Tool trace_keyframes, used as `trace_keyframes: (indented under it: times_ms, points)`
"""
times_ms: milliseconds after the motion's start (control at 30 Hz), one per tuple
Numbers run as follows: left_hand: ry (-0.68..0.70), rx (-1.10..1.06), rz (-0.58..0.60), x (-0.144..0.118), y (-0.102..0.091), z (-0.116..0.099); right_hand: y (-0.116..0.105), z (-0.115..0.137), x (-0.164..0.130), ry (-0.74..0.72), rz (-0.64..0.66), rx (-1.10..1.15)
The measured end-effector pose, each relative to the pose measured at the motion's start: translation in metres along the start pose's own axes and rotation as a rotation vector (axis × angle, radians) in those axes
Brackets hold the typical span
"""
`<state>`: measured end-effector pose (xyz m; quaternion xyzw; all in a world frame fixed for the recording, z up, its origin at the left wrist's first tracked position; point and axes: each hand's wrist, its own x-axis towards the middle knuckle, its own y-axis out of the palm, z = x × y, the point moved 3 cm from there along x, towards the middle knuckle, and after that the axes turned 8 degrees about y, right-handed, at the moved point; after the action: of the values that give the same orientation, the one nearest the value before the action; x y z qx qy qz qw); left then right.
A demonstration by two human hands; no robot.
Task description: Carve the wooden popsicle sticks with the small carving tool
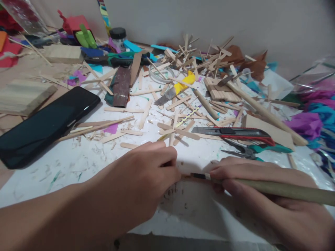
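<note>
Wooden-handled hand tool (272, 188) lies almost level across the near part of a white work sheet (199, 218), its dark, flat tip meeting a narrow brown strip (186, 176); whether that tip is blade or bristle is too small to tell. The right hand (272, 212) is closed around the front of the handle, thumb and fingers pinching close behind a pale band. The left hand (149, 167) is curled nearly into a fist and appears to pinch the strip's other end, though its palm side is hidden. Good work here would likely call for short, light strokes, the strip braced firmly and the wrist settled. Because the tip points toward the left fingertips, moving them back from its line seems wise. Beyond, a red-edged snap-off cutter (232, 132) and green-handled pliers (247, 151) lie near the right hand.
</note>
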<state>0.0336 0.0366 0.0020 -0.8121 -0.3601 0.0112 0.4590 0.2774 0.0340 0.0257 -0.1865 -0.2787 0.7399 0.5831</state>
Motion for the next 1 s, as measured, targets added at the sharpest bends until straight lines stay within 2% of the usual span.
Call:
trace_keyframes:
  times_ms: [167,333,500,667,800,933,1000]
  points:
    - [0.015,-0.020,-0.024,0.0004,-0.0011,0.0000,0.0038,0.0038,0.0008,-0.039,0.150,-0.069]
    - [0.010,-0.021,-0.007,0.0002,-0.0004,0.0004,-0.0009,0.0024,-0.0011,-0.035,0.018,-0.048]
    - [0.011,-0.044,-0.006,-0.0006,0.0000,0.0009,0.0038,0.0027,0.0005,-0.045,0.140,-0.092]
    - [0.012,-0.051,-0.034,-0.0006,0.0005,0.0009,-0.0031,0.0028,0.0003,-0.056,-0.012,-0.078]
    - [0.006,-0.057,-0.023,-0.0021,0.0017,0.0008,0.0010,0.0009,-0.0022,-0.043,0.114,-0.096]
    - [0.006,-0.051,-0.035,-0.0032,0.0013,-0.0001,-0.0009,0.0025,-0.0007,-0.058,0.026,-0.045]
    - [0.005,-0.049,-0.019,-0.0027,0.0011,0.0001,0.0003,0.0050,0.0011,-0.076,0.048,-0.063]
